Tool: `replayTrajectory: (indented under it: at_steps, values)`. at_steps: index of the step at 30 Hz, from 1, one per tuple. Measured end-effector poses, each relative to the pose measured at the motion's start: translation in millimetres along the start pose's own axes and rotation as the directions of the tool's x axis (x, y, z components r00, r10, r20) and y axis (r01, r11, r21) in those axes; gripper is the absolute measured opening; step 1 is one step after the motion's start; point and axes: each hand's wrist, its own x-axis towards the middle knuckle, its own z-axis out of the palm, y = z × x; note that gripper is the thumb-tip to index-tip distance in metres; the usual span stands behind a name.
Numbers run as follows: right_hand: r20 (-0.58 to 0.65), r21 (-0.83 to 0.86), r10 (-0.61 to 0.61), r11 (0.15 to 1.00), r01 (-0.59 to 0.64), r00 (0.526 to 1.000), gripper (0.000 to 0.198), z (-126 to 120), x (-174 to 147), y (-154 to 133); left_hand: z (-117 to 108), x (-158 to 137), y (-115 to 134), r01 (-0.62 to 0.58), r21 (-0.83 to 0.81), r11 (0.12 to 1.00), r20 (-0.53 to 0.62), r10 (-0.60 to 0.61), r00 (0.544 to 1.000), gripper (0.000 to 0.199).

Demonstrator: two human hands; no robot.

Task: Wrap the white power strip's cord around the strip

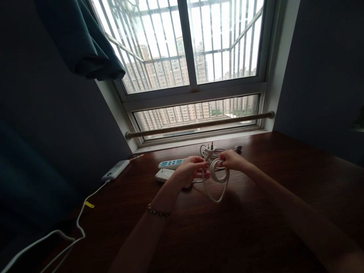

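Observation:
A white power cord (218,174) hangs in a small coil between my hands, with a looser loop drooping below it. My right hand (231,159) pinches the top right of the coil. On the other side my left hand (193,169) grips the same cord between thumb and fingers, near its plug (210,149), whose prongs point up. Left of that hand lie a power strip with blue sockets (170,163) and a second white power strip (164,174), partly hidden by my wrist. Behind my right hand rests a dark plug (238,149) with more cord.
A white power bank (116,170) lies at the left on the dark wooden table (256,227), with a white cable (81,223) running from it toward me. A rail (199,126) crosses the barred window beyond the table. A blue curtain (88,49) hangs at the upper left.

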Motion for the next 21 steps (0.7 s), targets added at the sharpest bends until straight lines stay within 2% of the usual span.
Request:
replayTrajectory:
  at_steps: [4, 8, 10, 11, 12, 13, 15, 18, 20, 21]
  values:
    - [0.101, 0.142, -0.003, 0.99, -0.011, 0.995, 0.015, -5, -1, 2, 10, -3, 2, -0.071, -0.093, 0.993, 0.021, 0.073, 0.997, 0.025]
    - [0.01, 0.267, -0.032, 0.963, 0.029, 0.999, 0.024, -26, -13, -19, 14, -1, 0, -0.19, -0.211, 0.959, -0.019, 0.19, 0.982, 0.03]
    - [0.0, 0.412, -0.076, 0.908, 0.069, 0.997, 0.028, -36, -24, -38, 17, 0, -3, -0.256, -0.191, 0.948, -0.07, 0.247, 0.966, 0.031]
    - [0.018, 0.53, -0.131, 0.842, 0.101, 0.991, 0.03, -39, -30, -49, 19, 0, -4, -0.292, -0.157, 0.943, -0.092, 0.281, 0.955, 0.031]
    - [0.031, 0.74, -0.183, 0.665, 0.101, 0.983, 0.032, -41, -36, -58, 22, 0, -6, -0.326, -0.111, 0.939, -0.102, 0.316, 0.943, 0.031]
    - [0.025, 0.859, -0.192, 0.505, 0.077, 0.981, 0.034, -42, -41, -66, 26, 0, -6, -0.355, -0.054, 0.933, -0.093, 0.349, 0.933, 0.031]
    - [-0.02, 0.954, -0.157, 0.294, 0.066, 0.987, 0.035, -41, -47, -77, 31, -3, -5, -0.419, 0.087, 0.904, -0.037, 0.423, 0.905, 0.032]
    - [-0.059, 0.975, -0.043, 0.212, 0.067, 0.997, 0.025, -41, -48, -78, 23, -11, 4, -0.477, 0.401, 0.782, 0.184, 0.441, 0.878, 0.031]
    - [-0.072, 0.988, 0.091, 0.143, 0.058, 0.993, 0.016, -47, -47, -74, 1, -14, 11, -0.426, 0.67, 0.608, 0.355, 0.241, 0.903, 0.025]
    - [-0.085, 0.992, 0.16, 0.111, 0.068, 0.983, 0.014, -52, -47, -71, -13, -14, 13, -0.375, 0.78, 0.502, 0.355, 0.139, 0.925, 0.032]
